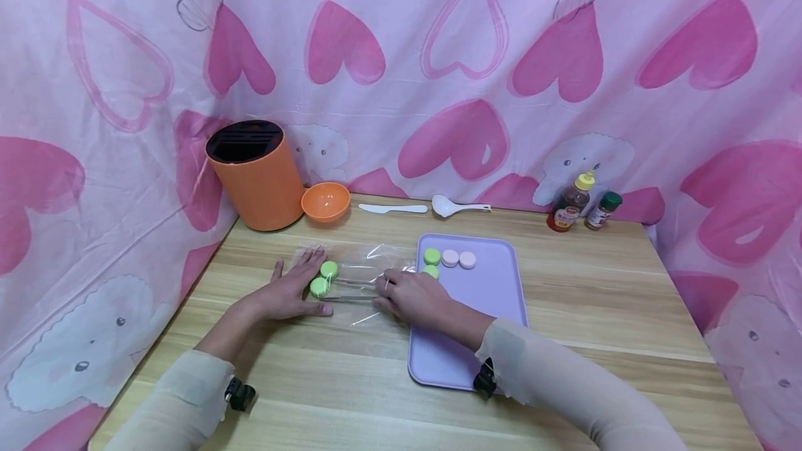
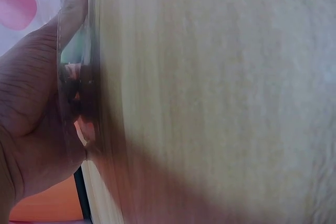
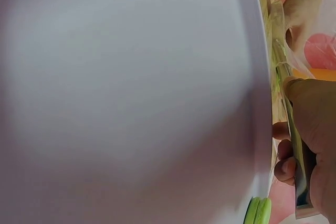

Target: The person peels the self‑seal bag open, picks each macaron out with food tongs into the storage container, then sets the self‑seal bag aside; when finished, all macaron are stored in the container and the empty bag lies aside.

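Note:
My right hand (image 1: 416,299) grips metal tongs (image 1: 351,298) whose arms reach left into a clear plastic bag (image 1: 372,254) on the table. At the tong tips are two green macarons, one farther back (image 1: 328,269) and one nearer (image 1: 320,287). They appear to lie inside the bag; whether the tips still touch them cannot be told. My left hand (image 1: 293,294) rests on the bag's left end with fingers spread, thumb and fingers on either side of the macarons. In the right wrist view, my fingers curl round the tongs' metal handle (image 3: 302,179) beside the tray.
A purple tray (image 1: 482,305) under my right forearm holds green macarons (image 1: 431,256) and pale pink macarons (image 1: 459,259). Along the back stand an orange knife block (image 1: 260,186), orange bowl (image 1: 326,202), white knife (image 1: 392,209), white spoon (image 1: 445,206), syrup bottle (image 1: 569,207) and green-capped jar (image 1: 603,211).

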A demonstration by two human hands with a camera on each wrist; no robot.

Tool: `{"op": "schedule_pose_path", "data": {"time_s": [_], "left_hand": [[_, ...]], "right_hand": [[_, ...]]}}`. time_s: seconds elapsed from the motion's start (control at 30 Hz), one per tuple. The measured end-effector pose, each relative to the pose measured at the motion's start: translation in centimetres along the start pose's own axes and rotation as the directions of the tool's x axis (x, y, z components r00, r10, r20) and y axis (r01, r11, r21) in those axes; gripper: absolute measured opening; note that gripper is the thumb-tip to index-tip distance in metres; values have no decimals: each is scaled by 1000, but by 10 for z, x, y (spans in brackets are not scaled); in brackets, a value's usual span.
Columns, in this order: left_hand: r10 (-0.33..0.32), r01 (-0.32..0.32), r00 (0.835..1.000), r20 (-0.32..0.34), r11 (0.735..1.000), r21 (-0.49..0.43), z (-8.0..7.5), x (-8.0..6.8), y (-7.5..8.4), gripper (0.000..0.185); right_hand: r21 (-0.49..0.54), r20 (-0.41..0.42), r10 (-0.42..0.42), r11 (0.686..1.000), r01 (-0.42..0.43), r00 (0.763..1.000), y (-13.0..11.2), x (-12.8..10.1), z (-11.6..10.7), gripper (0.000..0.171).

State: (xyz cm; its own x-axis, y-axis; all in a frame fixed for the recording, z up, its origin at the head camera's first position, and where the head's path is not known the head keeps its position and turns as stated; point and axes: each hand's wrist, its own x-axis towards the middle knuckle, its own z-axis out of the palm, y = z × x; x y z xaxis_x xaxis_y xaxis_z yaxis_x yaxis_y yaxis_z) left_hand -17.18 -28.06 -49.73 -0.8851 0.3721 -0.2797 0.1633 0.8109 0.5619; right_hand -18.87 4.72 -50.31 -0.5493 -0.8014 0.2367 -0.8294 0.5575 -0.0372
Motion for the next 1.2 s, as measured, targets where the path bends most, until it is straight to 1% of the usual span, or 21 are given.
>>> {"op": "schedule_pose_path", "data": {"time_s": [0.2, 0.43, 0.63, 0.73, 0.9, 1.2], "left_hand": [[-11, 11, 1000, 2, 1000, 11, 0, 0, 1, 127], [-21, 21, 1000, 17, 1000, 12, 1, 2, 0, 130], [-27, 27, 999, 18, 1000, 14, 1, 4, -2, 134], [-20, 20, 1000, 11, 1000, 15, 1, 4, -2, 135], [-11, 11, 1000, 1, 1000, 16, 2, 2, 1, 135], [-20, 20, 1000, 20, 1000, 1, 1, 3, -1, 140]], "right_hand": [[-4, -34, -9, 1000, 9, 999, 2, -3, -2, 27], [-4, -66, -33, 999, 32, 997, 4, -7, -3, 22], [-13, -46, -12, 1000, 11, 999, 5, -8, -2, 25], [-14, -33, 0, 1000, 0, 999, 4, -7, -2, 27], [-13, -40, -5, 1000, 5, 999, 2, -5, 0, 28], [14, -28, -5, 1000, 6, 1000, 3, -3, -3, 30]]}}
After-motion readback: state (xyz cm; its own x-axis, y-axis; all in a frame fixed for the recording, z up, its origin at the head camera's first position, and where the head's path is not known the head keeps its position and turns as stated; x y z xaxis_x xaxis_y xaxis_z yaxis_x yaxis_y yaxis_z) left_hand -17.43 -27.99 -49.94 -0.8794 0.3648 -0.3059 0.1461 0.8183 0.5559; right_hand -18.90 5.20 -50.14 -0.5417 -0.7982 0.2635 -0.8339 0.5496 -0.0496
